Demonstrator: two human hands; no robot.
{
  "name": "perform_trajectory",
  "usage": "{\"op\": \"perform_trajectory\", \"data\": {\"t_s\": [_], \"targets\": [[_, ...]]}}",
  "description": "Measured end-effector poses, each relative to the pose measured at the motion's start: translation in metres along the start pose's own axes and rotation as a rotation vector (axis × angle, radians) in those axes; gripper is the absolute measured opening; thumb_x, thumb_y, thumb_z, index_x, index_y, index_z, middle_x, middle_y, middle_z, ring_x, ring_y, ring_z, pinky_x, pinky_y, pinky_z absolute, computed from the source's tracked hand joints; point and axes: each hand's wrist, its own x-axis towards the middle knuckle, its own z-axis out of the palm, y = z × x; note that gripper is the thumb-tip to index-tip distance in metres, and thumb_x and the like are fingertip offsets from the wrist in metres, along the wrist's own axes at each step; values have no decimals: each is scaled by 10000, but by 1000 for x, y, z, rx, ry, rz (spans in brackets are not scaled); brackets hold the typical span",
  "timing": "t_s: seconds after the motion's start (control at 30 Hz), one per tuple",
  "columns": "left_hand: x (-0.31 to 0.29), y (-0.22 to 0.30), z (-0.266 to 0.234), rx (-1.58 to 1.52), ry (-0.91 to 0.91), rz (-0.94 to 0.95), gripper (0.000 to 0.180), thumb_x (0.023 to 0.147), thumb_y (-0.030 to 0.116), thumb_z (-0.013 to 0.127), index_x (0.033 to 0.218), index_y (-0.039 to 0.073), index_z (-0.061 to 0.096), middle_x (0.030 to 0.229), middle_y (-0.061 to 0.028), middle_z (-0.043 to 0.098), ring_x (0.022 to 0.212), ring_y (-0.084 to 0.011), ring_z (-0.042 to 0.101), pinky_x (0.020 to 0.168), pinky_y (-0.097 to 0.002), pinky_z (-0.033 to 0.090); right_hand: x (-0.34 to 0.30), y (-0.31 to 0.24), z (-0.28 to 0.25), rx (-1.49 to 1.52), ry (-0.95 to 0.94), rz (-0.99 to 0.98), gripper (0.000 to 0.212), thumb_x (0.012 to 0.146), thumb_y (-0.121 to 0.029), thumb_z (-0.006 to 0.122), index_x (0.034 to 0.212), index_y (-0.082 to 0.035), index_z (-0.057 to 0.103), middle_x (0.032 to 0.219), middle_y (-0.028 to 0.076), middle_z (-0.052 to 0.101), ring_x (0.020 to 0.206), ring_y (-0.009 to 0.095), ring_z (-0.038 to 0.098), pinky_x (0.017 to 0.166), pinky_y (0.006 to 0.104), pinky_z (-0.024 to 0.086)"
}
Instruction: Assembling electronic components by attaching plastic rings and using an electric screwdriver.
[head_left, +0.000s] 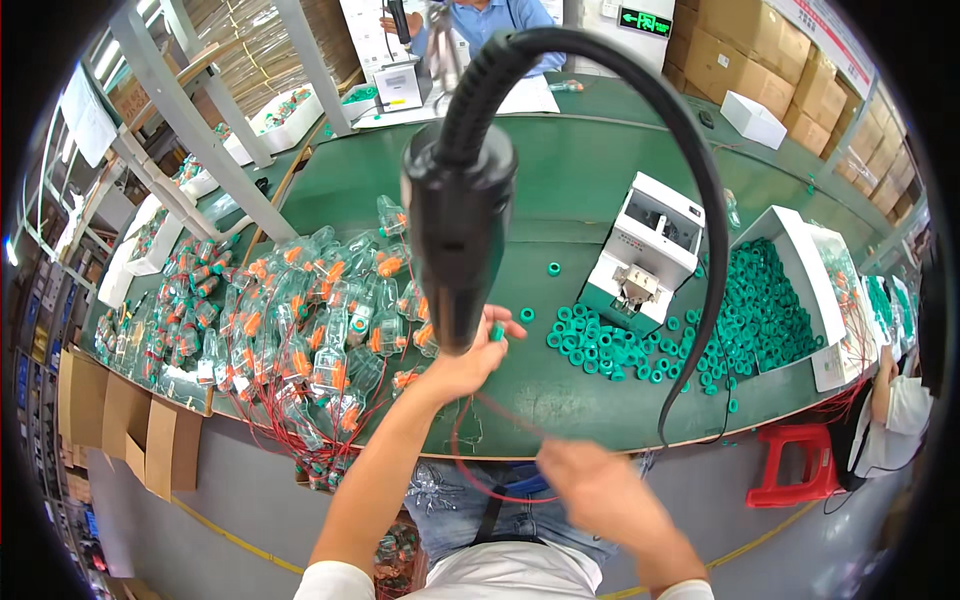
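Observation:
My left hand (465, 368) is over the green table, its fingers closed on a small green ring (497, 332). The hanging black electric screwdriver (458, 220) hides part of this hand. A thin red wire (512, 412) stretches from beneath the left hand toward my right hand (590, 485), with a loop of it sagging past the table edge. My right hand, smeared by motion, is closed at the wire's end in front of my body. Just left of my left hand lies a large heap of clear plastic bottle-shaped parts (330, 365) with orange pieces and red wires.
Loose green rings (600, 345) spread around a white bench machine (650, 250) and spill from a white box (820, 290). The screwdriver's thick black cable (715, 220) arches over the table (500, 400). A red stool (795, 465) stands right; another person (500, 15) works across the table.

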Motion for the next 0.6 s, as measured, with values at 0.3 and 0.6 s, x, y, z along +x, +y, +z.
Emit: {"op": "perform_trajectory", "data": {"t_s": [0.3, 0.6], "targets": [[-56, 13, 15, -434, -193, -57, 407, 1032, 118, 460, 1423, 6, 456, 1364, -149, 538, 1039, -193, 618, 917, -311, 504, 59, 24, -82, 646, 327, -351, 281, 893, -85, 498, 1065, 47, 678, 921, 149, 682, 809, 289, 667, 763, 384, 544], [-44, -4, 74, 676, -142, 404, 225, 919, 103, 629, 1132, 110, 700, 1000, -92, 559, 961, -271, 551, 884, -355, 436, 171, 54, -91, 970, 747, -97, 666, 812, -148, 796, 1331, -23, 399, 955, 54, 581, 806, 106, 566, 686, 263, 474]]}}
